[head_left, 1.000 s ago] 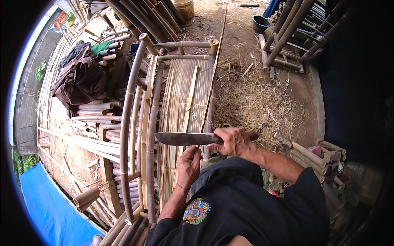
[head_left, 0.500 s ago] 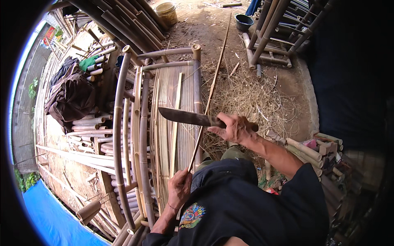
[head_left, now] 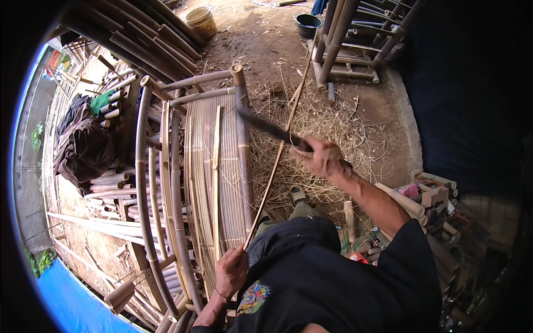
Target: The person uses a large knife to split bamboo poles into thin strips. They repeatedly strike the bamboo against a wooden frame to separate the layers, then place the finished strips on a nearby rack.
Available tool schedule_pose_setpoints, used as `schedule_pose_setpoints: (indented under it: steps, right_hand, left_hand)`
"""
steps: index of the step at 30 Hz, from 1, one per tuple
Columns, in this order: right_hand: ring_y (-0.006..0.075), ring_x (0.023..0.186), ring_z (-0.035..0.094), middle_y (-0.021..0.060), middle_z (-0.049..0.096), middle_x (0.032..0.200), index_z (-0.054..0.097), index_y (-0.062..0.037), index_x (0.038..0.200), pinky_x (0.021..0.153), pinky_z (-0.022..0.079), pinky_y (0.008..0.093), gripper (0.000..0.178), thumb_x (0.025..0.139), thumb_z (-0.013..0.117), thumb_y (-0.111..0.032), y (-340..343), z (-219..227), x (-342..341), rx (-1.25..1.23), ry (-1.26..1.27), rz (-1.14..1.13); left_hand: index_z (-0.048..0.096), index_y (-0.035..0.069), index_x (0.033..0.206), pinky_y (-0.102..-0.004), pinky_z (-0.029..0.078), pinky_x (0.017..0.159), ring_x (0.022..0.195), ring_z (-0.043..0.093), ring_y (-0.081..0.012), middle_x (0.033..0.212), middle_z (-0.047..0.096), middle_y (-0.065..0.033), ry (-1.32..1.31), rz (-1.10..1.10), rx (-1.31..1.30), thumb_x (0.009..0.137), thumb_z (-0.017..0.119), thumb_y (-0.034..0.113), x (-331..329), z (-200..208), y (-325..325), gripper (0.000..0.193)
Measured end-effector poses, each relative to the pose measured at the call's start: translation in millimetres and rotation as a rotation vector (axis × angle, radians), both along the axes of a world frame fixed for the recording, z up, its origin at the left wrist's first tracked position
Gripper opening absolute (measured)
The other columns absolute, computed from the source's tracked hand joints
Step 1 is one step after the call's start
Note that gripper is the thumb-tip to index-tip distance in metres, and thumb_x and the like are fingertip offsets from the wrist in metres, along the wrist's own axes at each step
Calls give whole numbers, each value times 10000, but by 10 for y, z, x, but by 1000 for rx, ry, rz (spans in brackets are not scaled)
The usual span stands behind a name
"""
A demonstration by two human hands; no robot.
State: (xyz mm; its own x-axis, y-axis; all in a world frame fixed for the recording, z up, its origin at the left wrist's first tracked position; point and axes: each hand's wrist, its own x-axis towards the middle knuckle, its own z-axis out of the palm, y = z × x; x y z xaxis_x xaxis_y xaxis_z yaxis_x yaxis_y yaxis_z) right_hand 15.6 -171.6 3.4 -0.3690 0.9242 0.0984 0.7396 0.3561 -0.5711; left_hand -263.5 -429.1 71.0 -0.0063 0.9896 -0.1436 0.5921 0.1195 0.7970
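Note:
My right hand (head_left: 323,157) is wrapped round the handle of a machete (head_left: 269,126), whose dark, broad blade points up and left and is smeared by motion. The blade lies across a long, thin bamboo strip (head_left: 287,129) in the picture; whether they touch I cannot tell. My left hand (head_left: 231,270) is closed on the strip's near end, and from there the strip slants away up and right over the ground. To the left of the strip stands a bamboo bench (head_left: 202,139) with a slatted seat, on which a pale split bamboo piece (head_left: 216,161) lies lengthwise.
Bamboo shavings (head_left: 327,122) cover the ground ahead. A dark basin (head_left: 307,25) and a bamboo frame (head_left: 355,47) stand at the far right, a yellowish bucket (head_left: 201,23) at the back. Cut bamboo poles (head_left: 111,191) and dark cloth (head_left: 86,144) lie on the left; offcuts (head_left: 408,202) are piled right.
The machete has swung, its tip now higher and its blade more tilted, and my right hand has turned with it. The view has shifted a little. My left hand keeps holding the strip.

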Motion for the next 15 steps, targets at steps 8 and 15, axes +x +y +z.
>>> schedule_pose_setpoints:
  steps: [8, 15]
  right_hand:
    - [110, 407, 464, -5, 462, 506, 541, -82, 775, 334, 401, 298, 700, 904, 343, -740, 203, 153, 420, -184, 122, -125]
    - [136, 391, 468, 18, 457, 494, 483, -109, 708, 364, 402, 322, 630, 903, 422, -706, 708, 27, 1104, 161, -72, -128]
  left_hand:
    - [646, 54, 1123, -390, 452, 530, 591, 563, -298, 685, 518, -118, 124, -80, 6, 834, 625, -14, 126, -64, -94, 298]
    - [659, 47, 1058, -382, 457, 534, 589, 572, -292, 671, 521, -114, 128, -94, 0, 816, 635, -18, 192, -2, -177, 252]
